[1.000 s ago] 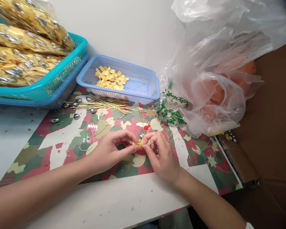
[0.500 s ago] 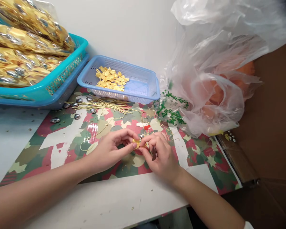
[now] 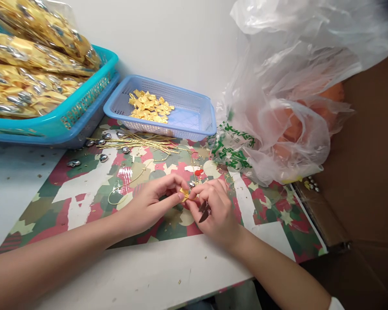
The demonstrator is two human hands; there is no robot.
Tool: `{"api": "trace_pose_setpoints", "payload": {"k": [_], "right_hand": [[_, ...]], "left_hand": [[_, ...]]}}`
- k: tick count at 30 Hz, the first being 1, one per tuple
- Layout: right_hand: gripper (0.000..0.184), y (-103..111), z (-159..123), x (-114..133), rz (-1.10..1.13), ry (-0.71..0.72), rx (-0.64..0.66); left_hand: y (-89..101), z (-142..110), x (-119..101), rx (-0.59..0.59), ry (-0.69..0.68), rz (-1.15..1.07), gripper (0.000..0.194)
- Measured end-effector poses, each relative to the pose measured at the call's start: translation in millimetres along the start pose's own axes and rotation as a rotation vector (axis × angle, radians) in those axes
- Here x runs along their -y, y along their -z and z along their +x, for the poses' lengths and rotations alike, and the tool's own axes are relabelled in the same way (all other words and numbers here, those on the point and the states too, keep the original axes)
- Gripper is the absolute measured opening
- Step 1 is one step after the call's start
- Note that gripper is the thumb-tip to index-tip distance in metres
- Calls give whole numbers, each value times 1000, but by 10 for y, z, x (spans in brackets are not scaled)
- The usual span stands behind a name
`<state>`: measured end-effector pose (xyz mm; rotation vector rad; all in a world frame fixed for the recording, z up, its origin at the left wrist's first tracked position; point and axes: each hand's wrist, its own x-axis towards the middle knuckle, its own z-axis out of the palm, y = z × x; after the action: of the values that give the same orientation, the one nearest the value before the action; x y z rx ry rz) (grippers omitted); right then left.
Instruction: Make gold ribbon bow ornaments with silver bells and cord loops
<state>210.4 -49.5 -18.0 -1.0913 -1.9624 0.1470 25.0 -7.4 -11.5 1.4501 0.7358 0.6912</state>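
Note:
My left hand [image 3: 150,204] and my right hand [image 3: 213,213] meet over the patterned mat [image 3: 93,193], both pinching a small gold ribbon bow [image 3: 184,193] between thumb and fingertips. A small silver bead sits against the bow at my right fingertips. A dark pointed tool [image 3: 204,212], perhaps small scissors, pokes out under my right fingers. A thin gold wire [image 3: 129,183] curves across the mat towards my hands.
A light blue basket [image 3: 194,118] with several gold bows stands behind. Gold wires [image 3: 139,141] and silver beads [image 3: 101,157] lie before it. A teal basket [image 3: 80,107] of bagged gold bows is left. Plastic bags [image 3: 278,112] and a cardboard box [image 3: 368,181] stand right.
My right hand has curled in over the bow, and a dark tool has come into sight under its fingers. My left hand has hardly moved.

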Motion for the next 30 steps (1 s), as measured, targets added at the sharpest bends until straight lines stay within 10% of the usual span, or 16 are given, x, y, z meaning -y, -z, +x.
{"api": "trace_pose_setpoints", "payload": {"k": [15,30], "right_hand": [[28,2,67,113,-240,127,-54],[23,42,64,-32,467,-325,-70]], "left_hand": [[-27,25,-54,-9,20,-112,7],[-1,24,-68,-107,23,-60,7]]}}
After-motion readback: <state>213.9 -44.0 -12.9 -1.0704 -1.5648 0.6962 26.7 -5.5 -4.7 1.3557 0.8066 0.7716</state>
